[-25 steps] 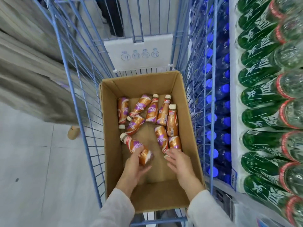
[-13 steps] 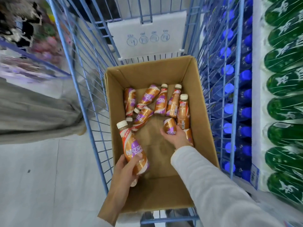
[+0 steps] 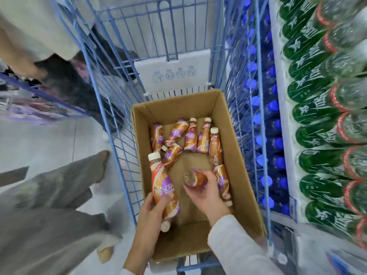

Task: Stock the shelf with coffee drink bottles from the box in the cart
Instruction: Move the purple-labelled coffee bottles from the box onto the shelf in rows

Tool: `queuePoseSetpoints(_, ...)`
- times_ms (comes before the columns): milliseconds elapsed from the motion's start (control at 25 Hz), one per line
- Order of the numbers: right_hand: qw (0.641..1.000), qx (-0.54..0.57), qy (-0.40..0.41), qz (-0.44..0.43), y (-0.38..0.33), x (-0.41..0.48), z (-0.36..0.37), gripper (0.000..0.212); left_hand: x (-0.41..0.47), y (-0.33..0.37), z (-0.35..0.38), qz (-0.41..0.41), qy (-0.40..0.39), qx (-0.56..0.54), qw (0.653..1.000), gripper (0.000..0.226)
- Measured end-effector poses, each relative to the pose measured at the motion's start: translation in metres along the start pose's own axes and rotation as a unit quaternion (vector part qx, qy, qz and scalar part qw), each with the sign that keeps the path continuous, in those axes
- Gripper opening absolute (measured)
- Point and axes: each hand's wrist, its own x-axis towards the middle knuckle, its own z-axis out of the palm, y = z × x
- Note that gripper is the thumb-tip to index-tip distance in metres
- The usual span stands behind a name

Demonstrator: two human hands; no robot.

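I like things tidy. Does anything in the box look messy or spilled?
Nothing looks spilled. The loose bottles in the cardboard box lie jumbled on their sides, pointing different ways instead of in rows. The left hand and right hand each grip one.

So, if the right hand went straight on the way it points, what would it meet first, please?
Probably the slanted coffee bottle lying mid-box, beyond a bare patch of the cardboard box floor. The gripped bottle in the right hand, base forward, would touch first; depth is unclear, so it might pass above.

Left hand [image 3: 153, 213] curled round bottle [image 3: 163, 185]; right hand [image 3: 205, 197] apparently round second bottle [image 3: 194, 178].
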Motion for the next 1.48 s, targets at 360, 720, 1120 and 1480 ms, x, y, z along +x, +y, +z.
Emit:
queuePoseSetpoints(360, 0.973, -0.06, -0.167, -0.146, 0.021, -0.139, -0.043, 0.045, -0.076, 0.042, 0.008, 0.135, -0.112, 0.049, 0.983, 0.022)
queuePoseSetpoints(720, 0.904, -0.062, -0.163, -0.391, 0.023, -0.271, -0.133, 0.08, -0.185, 0.036, 0.063, 0.24, -0.278, 0.131, 0.921, 0.061)
queuePoseSetpoints(1120, 0.824, 0.097, -0.138, -0.541, 0.04, -0.386, -0.292, 0.048, -0.316, -0.055, 0.135, 0.242, -0.474, 0.152, 0.833, 0.013)
queuePoseSetpoints(1480, 0.731, 0.083, 0.005, -0.677, 0.1, -0.475, -0.477, 0.051, -0.447, -0.19, 0.156, 0.267, -0.599, 0.193, 0.73, 0.032)
